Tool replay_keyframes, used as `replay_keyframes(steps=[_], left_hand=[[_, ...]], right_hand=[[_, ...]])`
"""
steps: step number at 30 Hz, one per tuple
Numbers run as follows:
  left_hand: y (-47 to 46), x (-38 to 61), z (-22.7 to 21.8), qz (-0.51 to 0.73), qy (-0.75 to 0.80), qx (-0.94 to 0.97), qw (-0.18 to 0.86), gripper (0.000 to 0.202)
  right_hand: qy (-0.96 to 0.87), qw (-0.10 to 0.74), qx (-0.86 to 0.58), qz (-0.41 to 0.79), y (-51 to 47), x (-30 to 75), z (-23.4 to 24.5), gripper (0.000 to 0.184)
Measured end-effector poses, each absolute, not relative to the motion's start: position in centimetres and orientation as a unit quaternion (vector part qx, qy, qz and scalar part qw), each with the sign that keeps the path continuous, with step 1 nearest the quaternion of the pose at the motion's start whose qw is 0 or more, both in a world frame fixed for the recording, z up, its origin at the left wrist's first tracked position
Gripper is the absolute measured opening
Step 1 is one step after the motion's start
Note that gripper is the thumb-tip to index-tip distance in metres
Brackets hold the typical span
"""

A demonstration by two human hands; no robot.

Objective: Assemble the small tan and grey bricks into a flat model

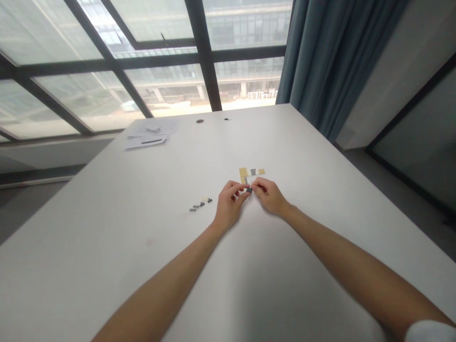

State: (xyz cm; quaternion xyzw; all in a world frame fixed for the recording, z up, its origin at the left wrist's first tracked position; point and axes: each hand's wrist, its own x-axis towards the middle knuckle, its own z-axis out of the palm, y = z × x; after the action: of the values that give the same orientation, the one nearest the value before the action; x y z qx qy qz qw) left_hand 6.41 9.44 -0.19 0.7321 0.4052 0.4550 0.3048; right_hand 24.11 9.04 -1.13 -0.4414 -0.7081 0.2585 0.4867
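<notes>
Between my two hands is a small dark toy building brick, held just above the white table. The thumb and fingers of my left hand pinch it from the left. At its right edge, my right hand has its fingertips closed against it; whether they hold a further small piece is hidden. Just beyond the hands lie yellow bricks, a grey brick and a smaller yellow piece. Left of my left hand is a loose row of small grey pieces and black pieces.
At the far left of the table lie white papers with a dark pen-like strip on them. A round dark disc and a smaller dark item are near the far edge. Windows and a blue curtain stand behind.
</notes>
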Motion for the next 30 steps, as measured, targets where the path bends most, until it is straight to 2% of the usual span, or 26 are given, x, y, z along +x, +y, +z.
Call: replay_keyframes(steps=[5, 15, 18, 20, 22, 30], left_hand=[[9.7, 6.3, -0.5, 0.480, 0.435, 0.705, 0.290, 0.018], [10.0, 6.3, -0.9, 0.486, 0.426, 0.697, 0.311, 0.021], [10.0, 6.3, -0.8, 0.491, 0.432, 0.688, 0.314, 0.021], [10.1, 6.3, -0.8, 0.493, 0.443, 0.678, 0.317, 0.028], [10.1, 6.3, -0.8, 0.500, 0.449, 0.668, 0.320, 0.033], [10.0, 6.5, -1.0, 0.502, 0.455, 0.659, 0.327, 0.035]], right_hand=[[-0.723, 0.498, -0.424, 0.223, 8.9, 24.2, -1.0, 0.011], [-0.790, 0.450, -0.385, 0.158, 9.2, 25.5, -0.5, 0.013], [-0.751, 0.485, -0.425, 0.144, 9.7, 26.4, 0.4, 0.012], [-0.698, 0.528, -0.466, 0.128, 10.3, 27.3, 1.0, 0.011], [-0.675, 0.536, -0.494, 0.113, 11.0, 28.1, 1.2, 0.011], [-0.766, 0.353, -0.525, 0.114, 12.9, 29.0, -0.5, 0.013]])
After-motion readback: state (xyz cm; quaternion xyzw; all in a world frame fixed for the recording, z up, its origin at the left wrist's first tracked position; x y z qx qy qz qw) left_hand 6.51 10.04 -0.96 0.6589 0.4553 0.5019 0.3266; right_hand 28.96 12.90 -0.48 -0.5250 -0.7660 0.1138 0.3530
